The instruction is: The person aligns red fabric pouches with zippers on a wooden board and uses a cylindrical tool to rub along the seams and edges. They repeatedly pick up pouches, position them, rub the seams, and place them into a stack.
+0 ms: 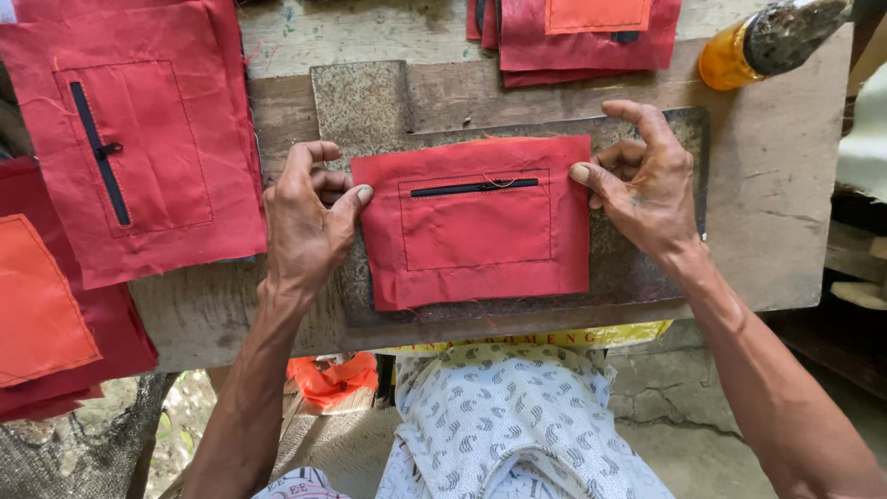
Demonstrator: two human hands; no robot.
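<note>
- Lying flat on a dark, worn metal plate (647,268), a red rectangular fabric panel (476,254) with a stitched pocket outline and a short black zipper (474,188) is seen at the middle of the view.
- The zipper is set horizontally near the panel's top edge; loose threads are seen along the upper and lower edges.
- The panel's left edge is pinched by the left hand (305,226), thumb on top and fingers curled beneath.
- The right edge is gripped by the right hand (647,185) in the same way, thumb pressed on the cloth.
- A larger red fabric piece (176,222) with a vertical black zipper is laid to the left on the weathered wooden table (785,203).
- An amber bottle (730,55) is lying at the upper right.
</note>
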